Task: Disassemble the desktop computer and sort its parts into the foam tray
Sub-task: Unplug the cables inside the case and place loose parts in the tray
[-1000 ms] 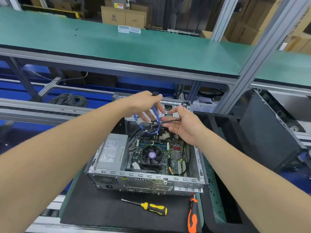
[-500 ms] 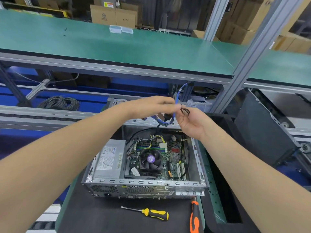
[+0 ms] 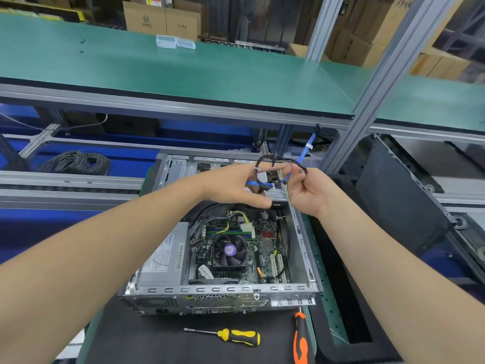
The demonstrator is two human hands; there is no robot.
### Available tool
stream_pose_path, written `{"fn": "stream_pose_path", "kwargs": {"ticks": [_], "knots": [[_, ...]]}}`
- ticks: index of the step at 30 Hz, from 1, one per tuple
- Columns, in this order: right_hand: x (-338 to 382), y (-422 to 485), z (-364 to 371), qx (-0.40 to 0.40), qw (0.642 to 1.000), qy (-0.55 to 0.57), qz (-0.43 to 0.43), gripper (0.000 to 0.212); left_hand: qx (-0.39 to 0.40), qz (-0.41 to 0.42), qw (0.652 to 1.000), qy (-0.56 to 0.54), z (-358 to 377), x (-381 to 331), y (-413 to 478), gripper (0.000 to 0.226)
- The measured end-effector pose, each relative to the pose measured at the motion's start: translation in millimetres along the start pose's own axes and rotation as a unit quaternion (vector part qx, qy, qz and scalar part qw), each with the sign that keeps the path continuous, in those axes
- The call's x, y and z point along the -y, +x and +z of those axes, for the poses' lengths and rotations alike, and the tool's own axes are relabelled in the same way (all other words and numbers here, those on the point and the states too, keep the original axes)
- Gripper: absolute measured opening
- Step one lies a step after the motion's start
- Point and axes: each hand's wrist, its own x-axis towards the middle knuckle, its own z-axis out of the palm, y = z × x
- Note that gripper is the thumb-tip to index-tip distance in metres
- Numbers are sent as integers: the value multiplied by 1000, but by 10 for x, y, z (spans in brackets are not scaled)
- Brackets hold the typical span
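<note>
The open desktop case (image 3: 223,292) lies on a black mat, with its power supply (image 3: 162,261) on the left and the motherboard's CPU fan (image 3: 229,250) in the middle. Above the case's far end both hands hold a cable bundle (image 3: 265,183) of black wires and a blue flat cable. My left hand (image 3: 231,185) has the black loop around its fingers. My right hand (image 3: 307,195) pinches the bundle's other side, and the blue end (image 3: 305,151) sticks up behind it. The black foam tray (image 3: 343,187) lies right of the case.
A yellow-handled screwdriver (image 3: 236,336) and an orange-handled one (image 3: 300,340) lie on the mat (image 3: 147,342) in front of the case. A dark case panel (image 3: 399,195) leans at the right. A green shelf (image 3: 183,74) and an aluminium post (image 3: 367,101) stand above and behind.
Both hands have lifted the cable bundle away from the motherboard and to the right. The black wires now form a loop between the hands, and the blue end has swung up to the right.
</note>
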Motion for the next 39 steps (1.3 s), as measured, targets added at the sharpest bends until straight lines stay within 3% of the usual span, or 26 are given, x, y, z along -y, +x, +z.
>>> {"fn": "stream_pose_path", "kwargs": {"ticks": [3,7,10,15,17,20,21,22,24,27,29,32,34,36,37,39], "knots": [[-19,3,-30,-5,999,-8,38,19,-37,-26,997,-67,92,11,45,41],[-79,26,-78,-4,990,-128,54,29,-124,-25,977,-172,175,104,43,28],[-201,67,-127,-3,964,-265,16,26,-229,-83,928,-282,155,277,2,35],[-418,96,-195,50,920,-387,36,48,-304,-110,846,-423,104,589,-247,28],[-531,161,-241,36,851,-523,26,42,-345,-129,818,-441,126,671,-315,30],[-804,295,-323,41,658,-752,24,33,-401,-182,799,-410,235,761,-370,31],[-909,361,-358,22,648,-761,19,35,-412,-195,794,-401,281,776,-385,31],[-1005,421,-396,0,668,-744,20,36,-422,-207,789,-396,325,784,-395,30],[-1166,563,-483,-37,753,-657,11,37,-437,-231,772,-399,397,783,-416,29],[-1340,737,-531,-87,902,-423,-5,33,-455,-250,745,-419,456,755,-429,33],[-1383,805,-493,-106,946,-307,-7,18,-455,-284,747,-393,471,738,-438,34],[-1432,868,-422,-125,935,-331,-20,19,-426,-315,772,-351,453,689,-437,31],[-1477,895,-409,-135,911,-386,-52,40,-405,-319,787,-338,430,650,-419,31],[-1518,915,-416,-136,878,-453,-73,49,-398,-324,791,-333,426,631,-404,30],[-1521,932,-415,-139,865,-475,-83,45,-396,-324,792,-333,432,627,-401,30],[-1508,1001,-426,-137,874,-458,-87,24,-393,-323,796,-328,448,621,-395,30]]}}
